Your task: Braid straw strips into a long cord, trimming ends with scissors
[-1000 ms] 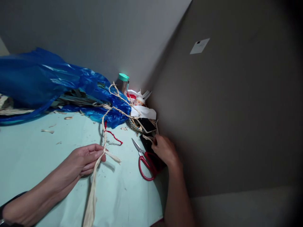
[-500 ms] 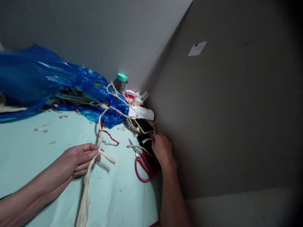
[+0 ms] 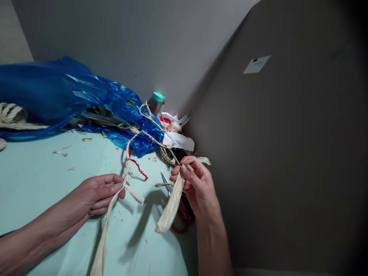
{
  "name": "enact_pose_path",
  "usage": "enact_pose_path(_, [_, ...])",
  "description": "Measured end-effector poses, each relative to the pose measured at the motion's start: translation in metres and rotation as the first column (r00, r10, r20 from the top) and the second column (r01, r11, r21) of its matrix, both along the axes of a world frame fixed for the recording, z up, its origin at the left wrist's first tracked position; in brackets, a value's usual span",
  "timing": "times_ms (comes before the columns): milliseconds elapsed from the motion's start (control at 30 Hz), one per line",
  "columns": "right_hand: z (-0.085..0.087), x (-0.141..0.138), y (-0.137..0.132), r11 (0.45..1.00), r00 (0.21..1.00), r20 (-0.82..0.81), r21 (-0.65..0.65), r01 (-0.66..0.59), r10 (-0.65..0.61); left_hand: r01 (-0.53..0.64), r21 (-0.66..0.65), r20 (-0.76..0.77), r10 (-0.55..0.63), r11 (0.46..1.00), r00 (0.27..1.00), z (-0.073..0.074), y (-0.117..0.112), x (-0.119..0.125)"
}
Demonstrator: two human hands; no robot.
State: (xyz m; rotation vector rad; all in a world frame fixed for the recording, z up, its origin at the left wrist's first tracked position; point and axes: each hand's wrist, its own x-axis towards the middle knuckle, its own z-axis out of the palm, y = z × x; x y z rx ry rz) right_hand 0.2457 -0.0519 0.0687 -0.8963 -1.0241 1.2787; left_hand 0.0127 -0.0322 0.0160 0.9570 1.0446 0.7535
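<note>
My left hand (image 3: 107, 191) pinches a pale twisted cord (image 3: 128, 157) made of dried, husk-like strips. One long strip (image 3: 100, 249) hangs down from the pinch, and a short end sticks out to the right. A red string (image 3: 139, 170) is tied round the cord above my fingers. In my right hand (image 3: 198, 182) a loose pale husk-like strip (image 3: 171, 205) is pinched between thumb and fingers, its wide end hanging down to the left. Behind that hand lie scissors with red handles (image 3: 184, 220), partly covered.
A blue plastic bag (image 3: 94, 92) holding dried strips lies along the wall. Beyond it stand a bottle with a turquoise lid (image 3: 158, 96), a patterned cup (image 3: 174, 127) and white paper (image 3: 179, 142). Husk scraps (image 3: 60, 153) dot the pale green tabletop (image 3: 57, 184). A dark wall rises on the right.
My right hand has come up and left from beside the phones and now holds a loose strip. My left hand keeps its pinch on the cord. The view has shifted slightly.
</note>
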Motion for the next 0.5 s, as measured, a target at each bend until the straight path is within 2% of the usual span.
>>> enact_pose_path(133, [-0.007,-0.008,0.002,0.999,0.999,0.014,-0.003,-0.045,0.045,0.003,-0.104,0.157,0.013,0.995,0.987,-0.001,0.001,0.001])
enact_pose_path(233, [-0.013,-0.012,0.003,0.999,0.997,0.076,0.033,0.009,-0.011,-0.021,-0.128,0.200,0.047,0.992,0.979,-0.004,0.003,0.002])
enact_pose_path(400, [-0.015,-0.021,0.003,0.997,0.998,0.031,-0.060,0.051,-0.049,-0.019,-0.137,0.227,0.050,0.990,0.973,-0.011,0.008,0.003])
enact_pose_path(500, [-0.017,-0.024,0.004,0.997,0.996,0.073,-0.048,0.064,-0.061,0.000,-0.121,0.231,0.028,0.993,0.973,-0.012,0.009,0.003])
